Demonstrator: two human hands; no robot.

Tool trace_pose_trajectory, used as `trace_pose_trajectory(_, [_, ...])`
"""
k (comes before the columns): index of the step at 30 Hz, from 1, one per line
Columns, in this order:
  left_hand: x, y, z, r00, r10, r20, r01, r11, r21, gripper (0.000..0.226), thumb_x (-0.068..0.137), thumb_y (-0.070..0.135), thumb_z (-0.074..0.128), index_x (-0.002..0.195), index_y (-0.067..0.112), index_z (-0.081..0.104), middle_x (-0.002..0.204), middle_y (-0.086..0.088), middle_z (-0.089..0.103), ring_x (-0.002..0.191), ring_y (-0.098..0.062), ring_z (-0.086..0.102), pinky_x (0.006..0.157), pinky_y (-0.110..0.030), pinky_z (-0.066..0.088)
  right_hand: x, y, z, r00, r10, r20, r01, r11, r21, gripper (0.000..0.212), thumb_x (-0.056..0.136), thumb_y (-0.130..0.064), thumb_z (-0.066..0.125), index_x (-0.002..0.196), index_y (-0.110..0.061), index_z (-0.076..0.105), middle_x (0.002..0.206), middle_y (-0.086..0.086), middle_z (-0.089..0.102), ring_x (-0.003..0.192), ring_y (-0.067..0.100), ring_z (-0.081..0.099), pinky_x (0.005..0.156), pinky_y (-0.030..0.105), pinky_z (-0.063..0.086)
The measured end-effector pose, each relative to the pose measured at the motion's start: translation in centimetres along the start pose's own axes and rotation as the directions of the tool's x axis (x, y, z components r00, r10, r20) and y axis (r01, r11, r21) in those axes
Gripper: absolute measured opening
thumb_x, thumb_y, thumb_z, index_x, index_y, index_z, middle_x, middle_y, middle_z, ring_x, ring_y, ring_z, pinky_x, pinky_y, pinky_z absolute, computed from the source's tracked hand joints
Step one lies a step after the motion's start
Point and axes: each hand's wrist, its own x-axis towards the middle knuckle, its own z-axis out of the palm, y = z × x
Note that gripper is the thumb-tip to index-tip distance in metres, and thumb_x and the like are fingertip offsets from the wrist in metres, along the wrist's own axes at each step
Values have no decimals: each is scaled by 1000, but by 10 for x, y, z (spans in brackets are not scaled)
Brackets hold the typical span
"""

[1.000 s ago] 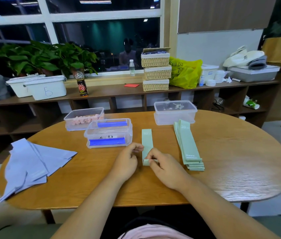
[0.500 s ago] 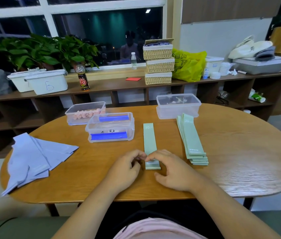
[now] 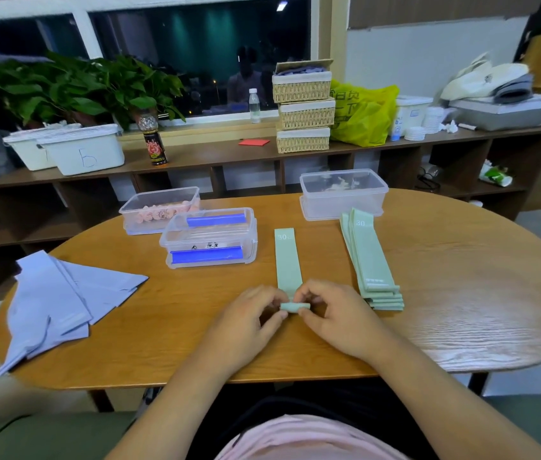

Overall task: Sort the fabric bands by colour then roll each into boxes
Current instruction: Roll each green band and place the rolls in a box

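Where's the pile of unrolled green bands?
In the head view, the stack of flat pale green fabric bands lies on the wooden table, right of the right hand, just in front of the clear lidded plastic box.

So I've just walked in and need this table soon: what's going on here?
A person is rolling up a green fabric band on the wooden table. The left hand and right hand both pinch the small roll started at its near end; the rest lies flat. A stack of green bands waits just to the right, purple bands lie fanned at the left, and a clear box behind holds pink rolls.
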Motion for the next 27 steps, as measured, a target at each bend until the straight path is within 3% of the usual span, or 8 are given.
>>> trace_pose_trajectory(6, [0,1,-1,1000,14,25,-13,999,-39,11,98,29,70,106,36,67,98,20,66,98,-5,63,86,-32,53,-2,-5,-4,1000,2,19,-3,997,79,24,91,-11,78,95,-35,75,92,-16,72,88,14,68,78,23,55])
trace_pose_trajectory(9, [0,2,-2,999,37,37,-37,999,-5,13,98,31,67,109,38,66,101,22,63,103,-3,60,89,-32,52,-2,-7,-4,999,-26,26,25,999,44,23,89,-14,78,96,-35,72,95,-16,70,91,13,66,82,28,55])
trace_pose_trajectory(16, [0,2,-3,994,91,64,-93,996,17,6,98,36,68,104,37,68,100,20,63,102,-8,58,87,-36,51,-7,-8,-7,997,-63,52,61,997,37,22,89,-11,74,94,-33,73,97,-15,69,97,12,66,87,24,53])
trace_pose_trajectory(22, [-1,2,-2,993,76,92,-79,996,31,24,93,43,69,117,41,63,111,25,64,111,0,57,93,-33,52,-16,-5,-12,996,-76,54,78,996,-49,28,89,-29,77,112,-41,66,113,-21,63,116,10,55,99,26,46])
trace_pose_trajectory(27, [-2,2,-1,996,26,87,-27,1000,6,25,98,38,67,121,44,61,110,26,64,111,4,59,95,-31,53,-17,-3,-9,998,-36,43,38,998,-45,28,94,-28,72,118,-41,64,112,-28,65,118,1,57,103,26,47])
